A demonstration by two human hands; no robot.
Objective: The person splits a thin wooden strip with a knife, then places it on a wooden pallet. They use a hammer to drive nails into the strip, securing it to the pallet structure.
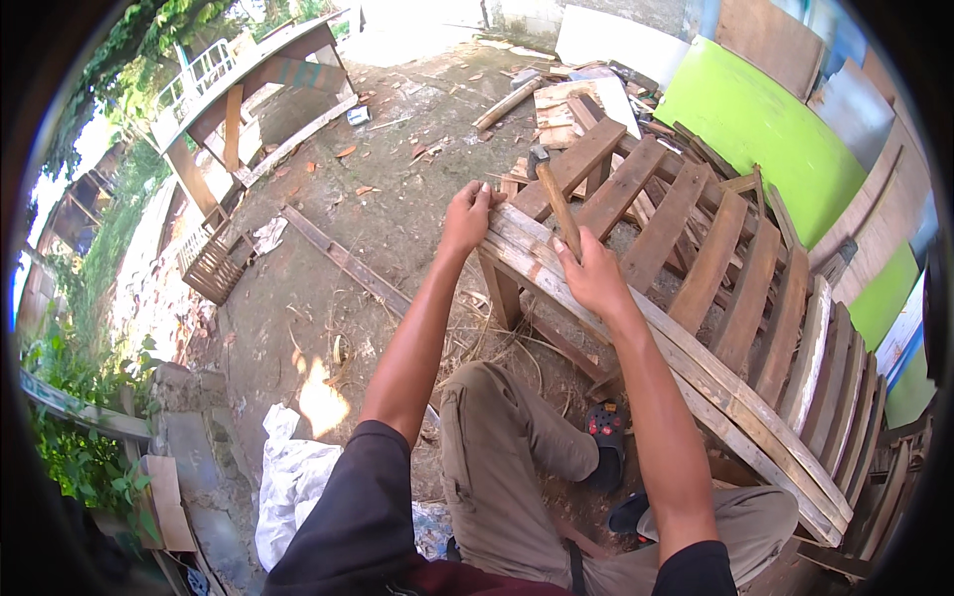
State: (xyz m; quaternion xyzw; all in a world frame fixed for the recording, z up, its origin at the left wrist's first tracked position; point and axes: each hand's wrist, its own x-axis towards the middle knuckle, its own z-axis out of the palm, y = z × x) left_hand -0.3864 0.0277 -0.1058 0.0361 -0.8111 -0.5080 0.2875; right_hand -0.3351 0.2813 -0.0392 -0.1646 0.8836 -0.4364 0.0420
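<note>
Right hand (594,273): fingers wrapped round the wooden handle of a hammer (559,204), near its lower end; handle tilted, metal head up and away from the person, over the far end of the slats (676,223)

Left hand (469,214): fingers curled, thumb up, at the far end of the rail (735,397); can't tell if it grips the wood or pinches something small

Hands are apart, left one farther out, hammer between them and the slats

Rail = long boards laid side by side, pale and worn, running from the left hand down to lower right, passing under the right forearm; slats sit in a row along its right side, mostly brown, one whitish; a short leg (502,290) stands under the rail near the left hand

Person is low to the ground, knees bent, khaki trousers (497,427), dark clog (605,437) on one foot beneath the rail

Around: scrap wood (571,111) past the slats, green panel (760,134) leaning on the right, long strip (343,260) on the dirt left of the hands, slatted crate (209,266) farther left, wooden frame (234,127) upper left, white sack (288,487) by the left upper arm
</note>
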